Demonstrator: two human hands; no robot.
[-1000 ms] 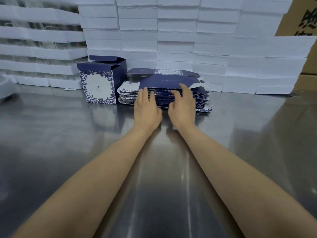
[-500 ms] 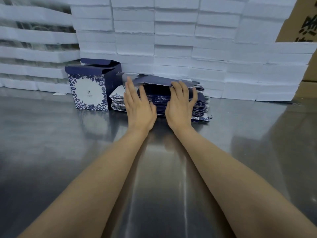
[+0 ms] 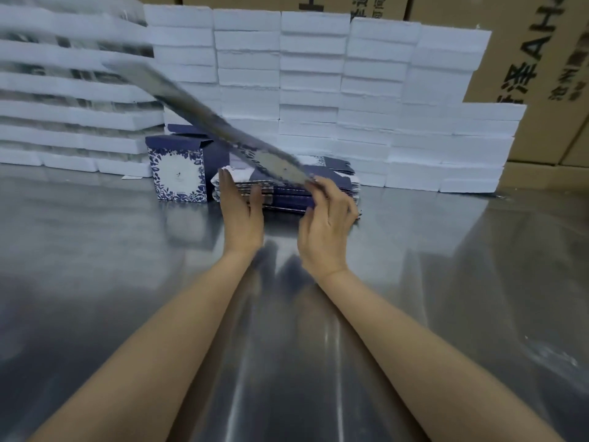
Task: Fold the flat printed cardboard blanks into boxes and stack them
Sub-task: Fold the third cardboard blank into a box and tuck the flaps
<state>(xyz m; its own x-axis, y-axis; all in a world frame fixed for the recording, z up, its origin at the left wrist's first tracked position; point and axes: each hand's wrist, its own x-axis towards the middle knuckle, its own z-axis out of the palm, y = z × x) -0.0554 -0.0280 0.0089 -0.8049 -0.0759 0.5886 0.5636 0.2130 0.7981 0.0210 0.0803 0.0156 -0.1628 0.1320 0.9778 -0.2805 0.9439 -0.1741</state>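
Now the right hand pinches one end of a flat blank between thumb and fingertips, and the blank slants up and away to the left, blurred along its length. Its low end sits at the hand, just above the pile of blanks; its high end crosses in front of the foam blocks. The left hand is open, fingers straight and together, palm turned inward, and it holds nothing; its fingertips are at the near left edge of the pile. A folded box stands upright just left of the pile, top flaps up. All rest on a shiny metal table. Brown cartons stand behind the foam.
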